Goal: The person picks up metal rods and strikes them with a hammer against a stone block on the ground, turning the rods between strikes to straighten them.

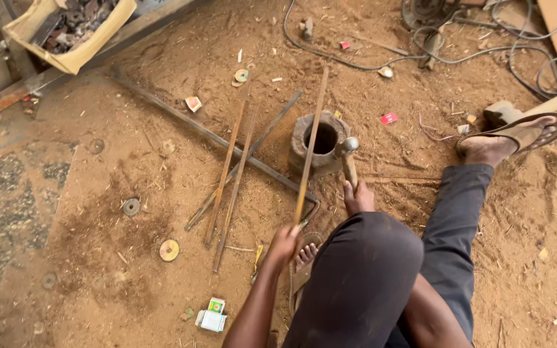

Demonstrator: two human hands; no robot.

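Observation:
I sit on a sandy dirt floor. My left hand (283,245) grips the near end of a long thin rusty metal rod (312,138), which runs away from me and lies across the rim of a thick hollow metal cylinder (320,143). My right hand (358,198) holds the wooden handle of a hammer (347,156), whose steel head rests at the cylinder's right rim, beside the rod. My bent knee in dark trousers (362,277) fills the foreground. My other leg stretches right to a sandalled foot (510,138).
Several more rusty rods (233,174) and a long flat bar (214,138) lie left of the cylinder. Round discs (169,250) dot the dirt. A cardboard box of scrap (72,29) sits top left, cables (485,45) top right, a small carton (212,316) near my left arm.

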